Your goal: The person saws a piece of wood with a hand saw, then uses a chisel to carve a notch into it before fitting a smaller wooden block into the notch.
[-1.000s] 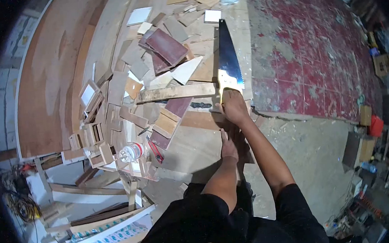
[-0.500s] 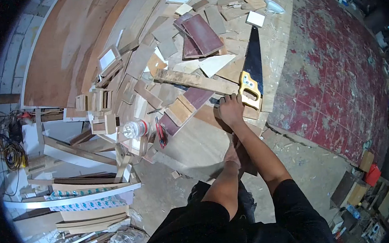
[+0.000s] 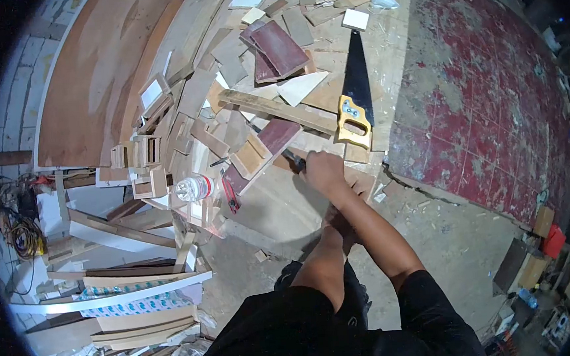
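My right hand (image 3: 325, 172) is closed around the near end of a long dark tool (image 3: 294, 159); its far part runs behind a maroon-faced board (image 3: 278, 135), so its kind is not plain. My left hand (image 3: 342, 219) is lower down, mostly hidden under my right wrist and forearm. A small wooden block (image 3: 252, 156) rests on the maroon-faced board. Above my right hand lies a long wood strip (image 3: 277, 112). A handsaw (image 3: 354, 115) with a yellow handle lies to its right, blade pointing away.
Maroon panels (image 3: 280, 49) and many offcuts cover the far worktop. To the left are a clear plastic jar (image 3: 193, 188) and a red-handled tool (image 3: 230, 194). Stacked boards (image 3: 143, 320) fill the lower left. A red worn floor (image 3: 471, 105) stretches to the right.
My right hand has left the end of the wood strip, drawn nearer and left, and closed on the dark tool. The view has shifted slightly.
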